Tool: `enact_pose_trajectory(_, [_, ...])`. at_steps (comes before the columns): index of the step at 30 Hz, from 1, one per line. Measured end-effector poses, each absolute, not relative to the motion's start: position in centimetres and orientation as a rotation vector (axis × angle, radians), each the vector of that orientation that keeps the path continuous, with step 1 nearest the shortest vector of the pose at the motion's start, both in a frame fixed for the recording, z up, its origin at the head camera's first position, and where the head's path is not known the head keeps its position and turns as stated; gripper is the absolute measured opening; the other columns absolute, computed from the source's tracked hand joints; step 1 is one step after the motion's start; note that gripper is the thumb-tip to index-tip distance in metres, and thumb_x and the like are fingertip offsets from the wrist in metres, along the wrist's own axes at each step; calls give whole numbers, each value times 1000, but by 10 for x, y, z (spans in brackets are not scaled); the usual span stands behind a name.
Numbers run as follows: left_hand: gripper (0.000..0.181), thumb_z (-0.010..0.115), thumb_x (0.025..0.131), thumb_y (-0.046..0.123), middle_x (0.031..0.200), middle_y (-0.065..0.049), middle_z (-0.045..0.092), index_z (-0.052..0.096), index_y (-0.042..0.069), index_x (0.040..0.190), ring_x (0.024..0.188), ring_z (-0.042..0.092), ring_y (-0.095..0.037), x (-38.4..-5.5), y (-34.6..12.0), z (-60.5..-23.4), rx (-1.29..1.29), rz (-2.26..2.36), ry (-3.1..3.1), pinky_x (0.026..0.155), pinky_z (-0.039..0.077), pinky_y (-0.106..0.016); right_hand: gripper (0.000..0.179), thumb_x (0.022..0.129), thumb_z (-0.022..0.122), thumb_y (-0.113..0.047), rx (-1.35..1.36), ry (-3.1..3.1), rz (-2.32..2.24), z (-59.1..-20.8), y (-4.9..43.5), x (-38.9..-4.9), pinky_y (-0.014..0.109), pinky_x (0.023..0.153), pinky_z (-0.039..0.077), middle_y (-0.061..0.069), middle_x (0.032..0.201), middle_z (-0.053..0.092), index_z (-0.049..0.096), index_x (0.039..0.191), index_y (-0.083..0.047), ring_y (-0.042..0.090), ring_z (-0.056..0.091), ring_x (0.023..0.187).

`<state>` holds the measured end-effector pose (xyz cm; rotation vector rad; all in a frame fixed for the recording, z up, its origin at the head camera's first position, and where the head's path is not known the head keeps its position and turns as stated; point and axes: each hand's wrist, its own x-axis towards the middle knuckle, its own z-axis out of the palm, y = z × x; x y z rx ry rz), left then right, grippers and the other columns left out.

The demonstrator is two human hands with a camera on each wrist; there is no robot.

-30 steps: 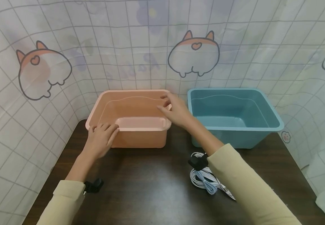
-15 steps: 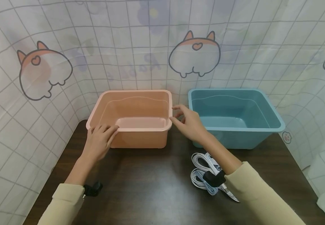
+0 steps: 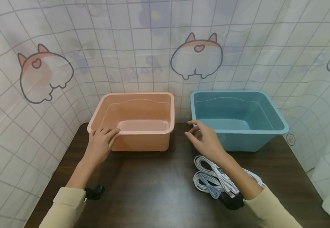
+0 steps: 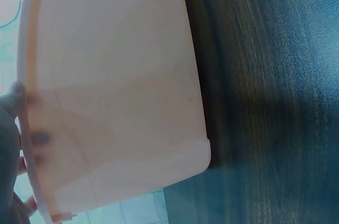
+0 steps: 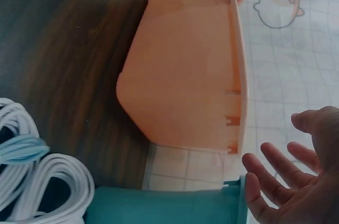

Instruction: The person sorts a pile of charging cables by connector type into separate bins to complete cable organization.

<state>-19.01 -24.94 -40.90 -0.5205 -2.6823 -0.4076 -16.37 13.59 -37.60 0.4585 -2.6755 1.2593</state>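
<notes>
An orange plastic bin [image 3: 140, 141] stands on the dark table. My left hand [image 3: 102, 142] grips its front rim near the left corner, with fingers bent over the edge; the left wrist view shows the bin's outer wall [image 4: 122, 75] beside the thumb. Right of it stands a blue plastic bin [image 3: 239, 141]. My right hand [image 3: 207, 141] hovers in front of that bin's left corner, fingers loosely bent and holding nothing. Beneath my right forearm lie coiled white cables [image 3: 206, 182], one bundle wound with a light blue cord. The forearm covers part of them.
The dark wooden table [image 3: 153, 190] carries both bins at its back, with a narrow gap between them. Behind and on both sides hangs a white curtain [image 3: 153, 47] with a grid and cartoon corgi print.
My right hand has moved from above the orange bin's right end, rightward and toward me, to the front of the blue bin. More of the cables shows. My left hand stays on the rim.
</notes>
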Motion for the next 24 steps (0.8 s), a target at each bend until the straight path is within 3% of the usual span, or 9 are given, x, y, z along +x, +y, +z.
enact_pose_trajectory(10, [24,65,105,19,109,-16,70,74,7,124,109,59,-43,-190,-248,-410,-516,-427,-2676,104,35,-69,41,104,69,-15,361,-2748,1206,-404,154,-135,31,60,51,13,109,73,58,141,-3,20,69,80])
enact_pose_trajectory(24, [27,63,106,21,115,-18,70,73,6,127,113,59,-45,-190,-248,-408,-503,-421,-2717,107,33,-69,32,98,76,-11,285,-2753,1117,-458,173,-97,30,66,54,5,96,74,68,128,-5,16,70,77])
